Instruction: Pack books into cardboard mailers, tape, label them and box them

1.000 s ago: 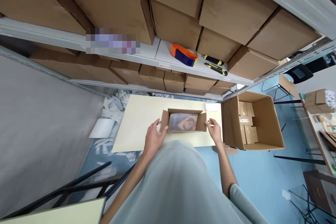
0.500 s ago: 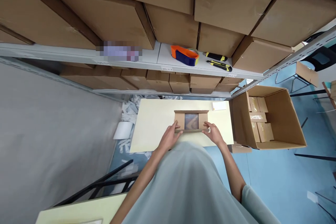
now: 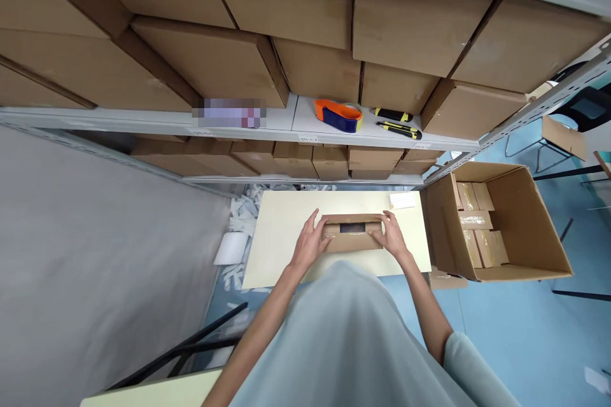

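A small cardboard box [image 3: 352, 243] lies on the pale yellow table in front of me. Its near flap is folded in over most of the top, while the far flap stands partly raised. Through the gap between them shows a dark strip of what is inside. My left hand [image 3: 309, 243] grips the box's left end, thumb on the near flap and fingers at the far corner. At the right end my right hand [image 3: 392, 238] does likewise, its thumb pressing the near flap and its fingers on the far edge.
A large open carton [image 3: 529, 229] holding several small taped boxes stands right of the table [image 3: 281, 235]. A white card [image 3: 402, 201] lies at the table's far right. On the shelf above sit an orange-and-blue tape dispenser [image 3: 338, 116], two utility knives [image 3: 398, 130] and cardboard boxes [image 3: 312, 67].
The near flap has been folded over the box, covering most of the printed item inside. Both my hands have shifted to the far corners. The view has tilted slightly.
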`<action>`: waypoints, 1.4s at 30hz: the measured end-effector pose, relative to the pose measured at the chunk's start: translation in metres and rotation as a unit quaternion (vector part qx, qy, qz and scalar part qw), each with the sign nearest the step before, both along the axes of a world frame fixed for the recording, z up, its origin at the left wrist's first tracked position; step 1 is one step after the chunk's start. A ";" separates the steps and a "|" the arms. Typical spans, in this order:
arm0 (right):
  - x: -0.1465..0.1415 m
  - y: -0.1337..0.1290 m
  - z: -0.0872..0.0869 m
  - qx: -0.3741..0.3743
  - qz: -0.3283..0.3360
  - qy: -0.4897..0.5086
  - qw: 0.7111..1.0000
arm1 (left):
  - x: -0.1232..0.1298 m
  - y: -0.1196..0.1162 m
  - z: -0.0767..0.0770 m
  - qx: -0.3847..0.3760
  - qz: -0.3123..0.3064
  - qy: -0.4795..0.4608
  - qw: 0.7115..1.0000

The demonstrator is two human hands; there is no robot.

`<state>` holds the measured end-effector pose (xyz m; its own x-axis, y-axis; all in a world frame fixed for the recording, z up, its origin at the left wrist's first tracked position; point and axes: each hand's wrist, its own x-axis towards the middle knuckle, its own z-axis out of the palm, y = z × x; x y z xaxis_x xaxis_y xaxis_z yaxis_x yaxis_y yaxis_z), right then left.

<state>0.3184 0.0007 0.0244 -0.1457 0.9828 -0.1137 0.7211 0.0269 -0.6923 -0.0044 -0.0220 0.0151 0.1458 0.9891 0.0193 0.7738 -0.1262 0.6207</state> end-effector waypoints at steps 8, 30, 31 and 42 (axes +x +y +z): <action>-0.003 -0.026 -0.028 -0.039 -0.095 0.089 0.991 | 0.010 -0.018 -0.017 -0.136 0.136 -0.153 0.969; -0.030 0.005 -0.003 -0.114 -0.124 0.000 0.986 | 0.006 0.022 0.004 -0.210 0.250 -0.116 0.938; -0.034 0.004 -0.003 -0.112 -0.127 0.005 0.986 | 0.002 0.022 0.004 -0.203 0.252 -0.116 0.939; -0.071 0.013 0.005 -0.114 -0.080 -0.116 0.983 | -0.019 0.028 -0.022 -0.179 0.225 -0.081 0.954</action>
<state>0.2473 0.0139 0.0296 0.0638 0.9361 -0.3459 0.8430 -0.2360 -0.4833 -0.0230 0.0061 -0.0066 -0.2724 0.8980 -0.3456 0.5894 0.4396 0.6778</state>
